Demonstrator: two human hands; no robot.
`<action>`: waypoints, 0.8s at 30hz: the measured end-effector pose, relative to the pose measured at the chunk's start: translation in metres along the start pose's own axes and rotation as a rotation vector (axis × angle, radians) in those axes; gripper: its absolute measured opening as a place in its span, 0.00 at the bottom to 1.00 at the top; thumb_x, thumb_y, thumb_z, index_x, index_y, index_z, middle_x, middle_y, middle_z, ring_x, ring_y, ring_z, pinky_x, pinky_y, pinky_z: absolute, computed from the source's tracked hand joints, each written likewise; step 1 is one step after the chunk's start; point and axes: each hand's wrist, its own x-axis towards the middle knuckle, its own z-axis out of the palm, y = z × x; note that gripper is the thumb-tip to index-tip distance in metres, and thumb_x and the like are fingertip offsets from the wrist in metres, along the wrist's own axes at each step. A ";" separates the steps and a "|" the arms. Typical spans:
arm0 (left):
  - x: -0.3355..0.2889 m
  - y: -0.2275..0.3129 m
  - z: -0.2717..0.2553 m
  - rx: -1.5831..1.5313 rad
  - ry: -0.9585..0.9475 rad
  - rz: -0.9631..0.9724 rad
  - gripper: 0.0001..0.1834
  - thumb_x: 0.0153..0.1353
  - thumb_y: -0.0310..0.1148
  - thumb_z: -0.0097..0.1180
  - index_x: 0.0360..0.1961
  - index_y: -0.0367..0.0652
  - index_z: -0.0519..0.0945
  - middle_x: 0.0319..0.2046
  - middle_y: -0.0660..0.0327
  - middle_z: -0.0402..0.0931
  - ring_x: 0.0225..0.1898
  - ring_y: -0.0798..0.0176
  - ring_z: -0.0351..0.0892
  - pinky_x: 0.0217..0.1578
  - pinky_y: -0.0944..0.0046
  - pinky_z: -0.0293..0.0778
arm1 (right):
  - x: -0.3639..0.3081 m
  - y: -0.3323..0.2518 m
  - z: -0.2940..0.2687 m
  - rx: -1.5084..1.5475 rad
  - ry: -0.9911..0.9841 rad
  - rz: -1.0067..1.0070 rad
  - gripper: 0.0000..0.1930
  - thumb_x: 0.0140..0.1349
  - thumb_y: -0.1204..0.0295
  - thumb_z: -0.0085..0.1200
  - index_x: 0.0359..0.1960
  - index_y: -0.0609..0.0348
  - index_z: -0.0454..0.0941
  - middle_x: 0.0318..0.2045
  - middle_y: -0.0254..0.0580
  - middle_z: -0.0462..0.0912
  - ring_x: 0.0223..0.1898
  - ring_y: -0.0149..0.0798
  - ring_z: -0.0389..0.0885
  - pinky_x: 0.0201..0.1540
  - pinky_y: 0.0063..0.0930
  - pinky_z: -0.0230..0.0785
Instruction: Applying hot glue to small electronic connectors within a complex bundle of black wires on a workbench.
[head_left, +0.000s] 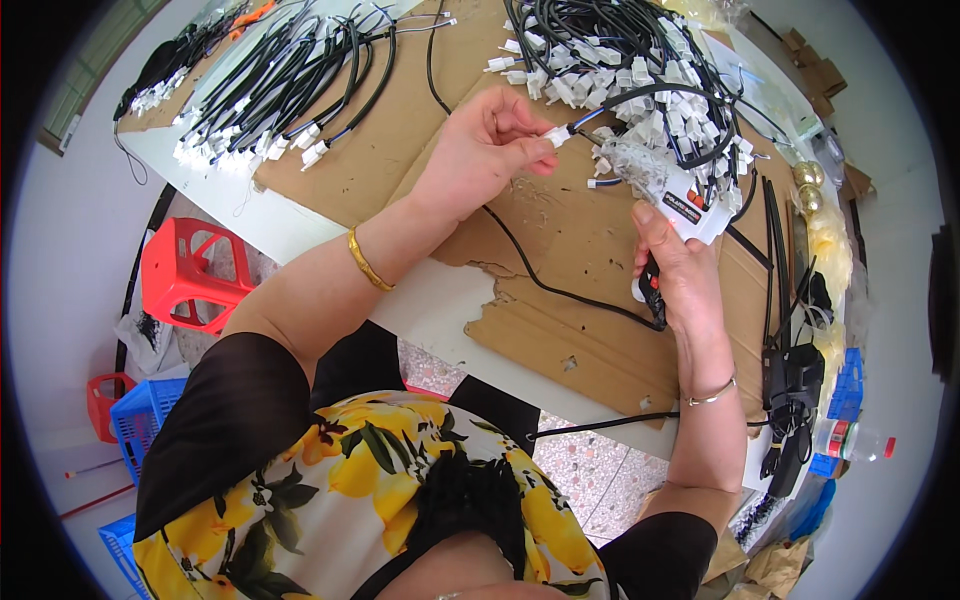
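My left hand pinches a white plug connector at the end of a black cable. Blue and dark wires come out of the connector, and the cable arcs to the right into a heap. Closed around the handle of a white heat gun is my right hand. The gun's narrow front end points up and left, close to the wires behind the held connector. Its black cord runs from the handle across the cardboard. Whether the gun is running I cannot tell.
A heap of cables with white connectors lies behind the gun, and another bundle lies far left. Cardboard with a torn edge covers the white table. A red stool stands left; a plastic bottle lies right.
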 end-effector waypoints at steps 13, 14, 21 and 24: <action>0.002 -0.006 -0.010 -0.161 -0.149 -0.159 0.05 0.56 0.23 0.48 0.31 0.43 0.64 0.36 0.50 0.74 0.30 0.64 0.77 0.32 0.69 0.75 | -0.003 -0.006 0.000 0.006 -0.047 -0.005 0.16 0.51 0.57 0.57 0.21 0.57 0.72 0.14 0.30 0.69 0.16 0.23 0.66 0.20 0.16 0.61; 0.002 -0.006 -0.011 -0.193 -0.152 -0.169 0.05 0.57 0.24 0.47 0.31 0.43 0.65 0.37 0.49 0.74 0.30 0.65 0.77 0.32 0.70 0.75 | -0.003 -0.005 -0.001 0.009 -0.045 -0.005 0.16 0.51 0.57 0.57 0.21 0.57 0.72 0.14 0.30 0.69 0.16 0.23 0.66 0.20 0.16 0.61; 0.004 -0.008 -0.015 -0.262 -0.201 -0.186 0.04 0.58 0.25 0.47 0.32 0.44 0.65 0.38 0.47 0.74 0.30 0.66 0.77 0.32 0.72 0.75 | -0.002 -0.004 -0.001 0.031 -0.052 -0.021 0.15 0.51 0.58 0.57 0.20 0.56 0.71 0.13 0.30 0.69 0.15 0.24 0.66 0.19 0.17 0.61; 0.004 -0.007 -0.016 -0.292 -0.221 -0.220 0.04 0.58 0.26 0.48 0.33 0.44 0.66 0.37 0.47 0.74 0.29 0.67 0.77 0.32 0.72 0.75 | -0.001 -0.004 0.000 0.026 -0.050 -0.011 0.15 0.51 0.57 0.56 0.20 0.56 0.71 0.13 0.30 0.68 0.15 0.24 0.66 0.19 0.17 0.61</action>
